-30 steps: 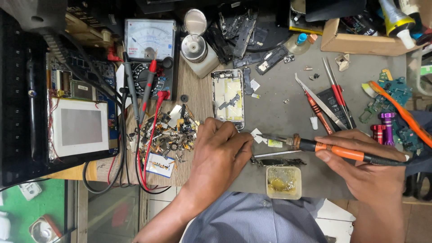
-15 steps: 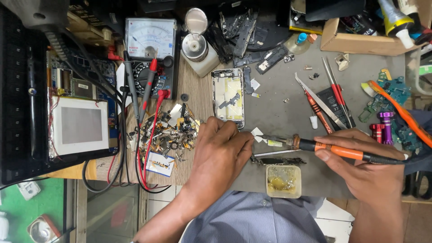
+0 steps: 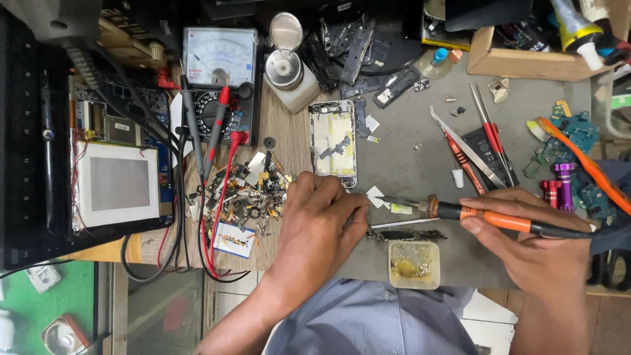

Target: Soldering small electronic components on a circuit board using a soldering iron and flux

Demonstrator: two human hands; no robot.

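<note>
no visible shift since the earlier frame. right hand (image 3: 539,243) clenched on soldering iron (image 3: 486,215), tip pointing left over the small circuit board (image 3: 406,234) (just above flux tub (image 3: 413,264)). left hand (image 3: 322,223) holds tweezers (image 3: 393,224) beside it.

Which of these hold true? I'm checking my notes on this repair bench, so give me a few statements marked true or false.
1. The right hand holds a soldering iron with an orange grip. True.
2. The left hand holds the red probe. False: the red probe lies on the analog meter, untouched.
3. A small square tub of yellowish paste sits near the bench's front edge. True.
4. The opened phone frame lies right of the red-handled tweezers. False: it lies left of the tweezers.
</note>
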